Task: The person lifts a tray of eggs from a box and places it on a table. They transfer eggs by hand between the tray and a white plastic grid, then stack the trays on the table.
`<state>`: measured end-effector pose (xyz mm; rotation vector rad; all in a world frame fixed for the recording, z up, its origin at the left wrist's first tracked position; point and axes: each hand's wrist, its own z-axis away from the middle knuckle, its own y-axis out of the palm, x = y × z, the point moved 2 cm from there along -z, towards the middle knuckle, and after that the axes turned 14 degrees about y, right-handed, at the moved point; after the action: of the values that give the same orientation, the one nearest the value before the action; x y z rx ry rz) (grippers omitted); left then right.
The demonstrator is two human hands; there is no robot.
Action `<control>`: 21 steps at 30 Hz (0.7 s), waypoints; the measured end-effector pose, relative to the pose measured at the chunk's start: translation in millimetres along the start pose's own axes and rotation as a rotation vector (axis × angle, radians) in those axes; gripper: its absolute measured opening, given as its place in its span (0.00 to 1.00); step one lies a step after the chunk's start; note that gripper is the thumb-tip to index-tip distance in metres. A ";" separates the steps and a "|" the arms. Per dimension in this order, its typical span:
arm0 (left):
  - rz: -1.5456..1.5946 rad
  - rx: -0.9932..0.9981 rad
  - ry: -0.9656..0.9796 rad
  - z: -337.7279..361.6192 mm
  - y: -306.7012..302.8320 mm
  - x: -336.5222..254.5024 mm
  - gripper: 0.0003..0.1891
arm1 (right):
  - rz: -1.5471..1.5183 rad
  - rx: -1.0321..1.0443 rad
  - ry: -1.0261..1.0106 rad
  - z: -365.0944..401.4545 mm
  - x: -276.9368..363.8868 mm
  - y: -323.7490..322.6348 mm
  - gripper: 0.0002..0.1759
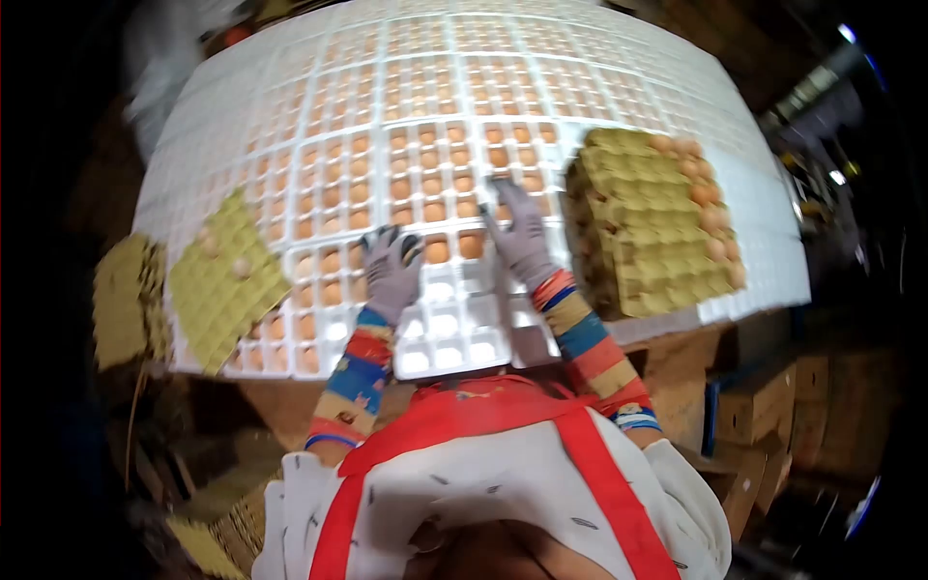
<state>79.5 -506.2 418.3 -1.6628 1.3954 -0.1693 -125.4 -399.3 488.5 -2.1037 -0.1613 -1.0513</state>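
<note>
Both my hands wear grey gloves with dark fingertips, over white plastic trays (452,338) of brown eggs. My left hand (391,275) rests palm down at the row of eggs nearest the empty cups, fingers spread over the tray. Farther forward, my right hand (520,232) has its fingers apart, beside an egg (471,244) and over the tray's right part. No egg shows in either hand; what lies under the fingers is hidden. Empty white cups show between my forearms, close to my red apron.
At the right stands a stack of pulp egg trays (652,222), with eggs along its right side. A tilted pulp tray (227,280) with a few eggs lies at the left, near another pulp stack (126,300). Cardboard boxes (759,401) sit below the table's right edge.
</note>
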 end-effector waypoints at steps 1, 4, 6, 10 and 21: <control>-0.094 0.005 0.047 8.2 5.9 -1.7 0.15 | -0.045 0.047 -0.072 7.0 25.0 -26.1 0.26; -0.051 0.065 -0.069 4.2 2.2 1.7 0.20 | 0.022 0.062 -0.093 8.5 83.0 -164.9 0.22; 0.208 -0.032 -0.160 -18.9 3.1 -12.7 0.20 | 0.299 -0.267 -0.024 -2.7 57.1 -247.4 0.20; 0.352 -0.074 0.172 -117.6 -5.7 -138.2 0.20 | 0.862 0.046 0.656 -17.7 -46.8 -340.4 0.32; 0.000 0.577 0.722 -206.8 139.1 -404.9 0.24 | -0.848 -0.077 0.766 37.6 -118.9 -433.1 0.19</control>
<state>-286.7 -272.4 611.5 -1.1419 1.6412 -1.1487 -360.8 -45.4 638.5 -1.5299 -0.6625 -2.3027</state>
